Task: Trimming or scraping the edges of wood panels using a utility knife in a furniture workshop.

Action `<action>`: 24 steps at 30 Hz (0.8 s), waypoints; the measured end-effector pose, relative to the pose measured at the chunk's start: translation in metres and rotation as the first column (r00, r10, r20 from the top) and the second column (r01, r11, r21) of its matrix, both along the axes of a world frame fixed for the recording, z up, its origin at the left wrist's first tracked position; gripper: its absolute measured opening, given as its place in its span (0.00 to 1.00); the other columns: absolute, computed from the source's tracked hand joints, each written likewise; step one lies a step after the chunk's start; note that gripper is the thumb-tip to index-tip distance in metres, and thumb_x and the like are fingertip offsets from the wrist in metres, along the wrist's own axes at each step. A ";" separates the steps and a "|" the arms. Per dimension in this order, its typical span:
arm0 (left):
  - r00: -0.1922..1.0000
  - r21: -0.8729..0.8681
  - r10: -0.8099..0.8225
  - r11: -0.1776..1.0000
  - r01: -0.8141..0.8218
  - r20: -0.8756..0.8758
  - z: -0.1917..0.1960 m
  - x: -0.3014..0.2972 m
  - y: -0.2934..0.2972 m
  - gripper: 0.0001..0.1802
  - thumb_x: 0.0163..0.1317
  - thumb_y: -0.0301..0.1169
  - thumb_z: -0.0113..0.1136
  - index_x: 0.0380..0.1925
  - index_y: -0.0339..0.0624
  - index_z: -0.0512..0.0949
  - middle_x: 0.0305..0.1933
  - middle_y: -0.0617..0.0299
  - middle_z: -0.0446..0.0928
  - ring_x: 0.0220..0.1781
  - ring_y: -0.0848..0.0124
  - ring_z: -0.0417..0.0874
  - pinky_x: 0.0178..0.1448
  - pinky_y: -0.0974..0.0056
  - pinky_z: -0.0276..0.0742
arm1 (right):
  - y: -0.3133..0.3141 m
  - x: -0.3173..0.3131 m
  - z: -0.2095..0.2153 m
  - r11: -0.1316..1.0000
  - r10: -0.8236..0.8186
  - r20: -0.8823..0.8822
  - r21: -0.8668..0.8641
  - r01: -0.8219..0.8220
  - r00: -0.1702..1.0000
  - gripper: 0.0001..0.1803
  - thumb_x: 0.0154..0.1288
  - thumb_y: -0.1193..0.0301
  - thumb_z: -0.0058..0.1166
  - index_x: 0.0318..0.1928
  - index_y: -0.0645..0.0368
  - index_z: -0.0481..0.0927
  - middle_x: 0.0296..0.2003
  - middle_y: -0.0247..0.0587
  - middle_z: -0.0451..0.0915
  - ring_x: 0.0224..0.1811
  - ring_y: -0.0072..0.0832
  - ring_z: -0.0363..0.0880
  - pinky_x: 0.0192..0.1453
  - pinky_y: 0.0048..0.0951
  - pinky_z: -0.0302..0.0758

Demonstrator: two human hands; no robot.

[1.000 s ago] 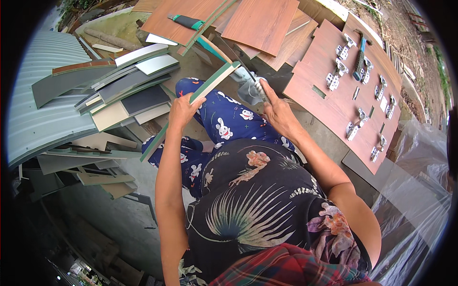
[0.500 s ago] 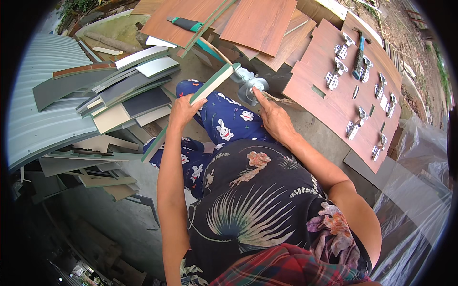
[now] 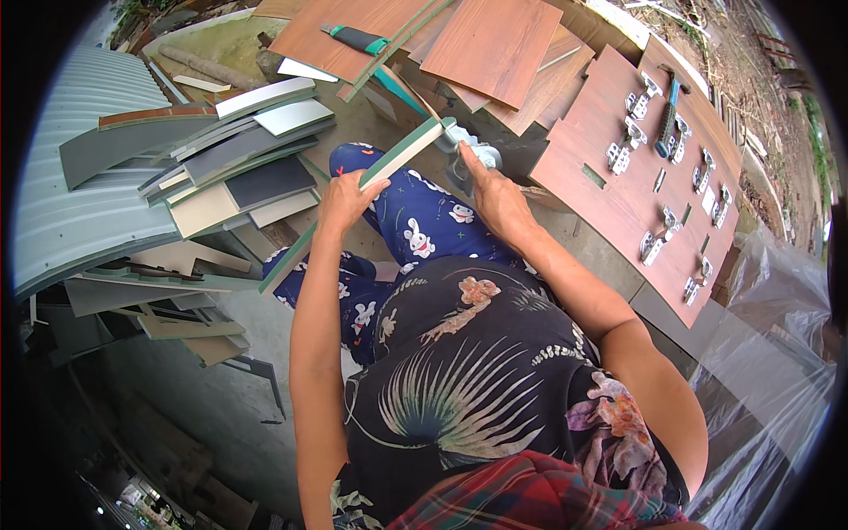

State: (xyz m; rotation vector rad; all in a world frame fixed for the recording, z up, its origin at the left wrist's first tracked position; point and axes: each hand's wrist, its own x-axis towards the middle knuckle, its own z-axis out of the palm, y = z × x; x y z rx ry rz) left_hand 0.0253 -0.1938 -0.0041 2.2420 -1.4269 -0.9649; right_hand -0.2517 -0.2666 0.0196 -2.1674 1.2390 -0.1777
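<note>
My left hand [image 3: 347, 203] is closed around a long narrow board [image 3: 397, 156] with a pale face and green edges, held slanting over my knees. The board's far end meets a grey rounded metal-looking piece [image 3: 481, 152], partly blurred, whose kind I cannot make out. My right hand [image 3: 499, 203] is at this piece, index finger stretched along it and the other fingers curled underneath, mostly hidden.
A wood-grain panel [image 3: 609, 212] on the right carries several metal hinges [image 3: 658, 236] and a hammer [image 3: 669, 119]. A green-and-black utility knife [image 3: 356, 39] lies on a brown board [image 3: 309, 44] ahead. Stacked offcuts [image 3: 238, 190] stand at left, beside corrugated sheeting [image 3: 88, 203].
The grey piece and my right hand sit slightly differently at the board's far end. My left hand keeps its grip, and the whole view has shifted a little.
</note>
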 end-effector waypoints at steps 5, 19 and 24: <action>1.000 -0.002 -0.017 1.000 0.017 0.015 -0.001 0.001 -0.001 0.26 0.60 0.57 0.65 0.43 0.46 0.86 0.34 0.46 0.85 0.40 0.48 0.86 0.46 0.51 0.79 | 0.024 -0.033 0.019 0.998 0.006 -0.058 0.064 -0.003 0.998 0.41 0.67 0.79 0.43 0.78 0.37 0.54 0.39 0.66 0.79 0.41 0.60 0.83 0.47 0.55 0.78; 0.995 -0.027 -0.010 1.000 0.013 0.101 0.000 -0.003 0.004 0.26 0.61 0.57 0.64 0.40 0.45 0.85 0.33 0.44 0.84 0.40 0.45 0.85 0.46 0.49 0.79 | 0.021 -0.031 0.034 0.988 0.032 -0.049 0.151 -0.024 0.998 0.42 0.64 0.81 0.41 0.78 0.43 0.52 0.43 0.70 0.81 0.43 0.61 0.82 0.48 0.55 0.75; 0.989 -0.012 -0.021 1.000 0.023 0.145 0.001 -0.006 0.001 0.26 0.61 0.57 0.64 0.40 0.45 0.85 0.33 0.44 0.84 0.40 0.45 0.85 0.45 0.48 0.79 | 0.007 -0.017 0.021 0.997 0.018 -0.004 0.077 -0.017 1.000 0.35 0.71 0.79 0.41 0.77 0.46 0.54 0.40 0.73 0.80 0.45 0.64 0.81 0.49 0.57 0.74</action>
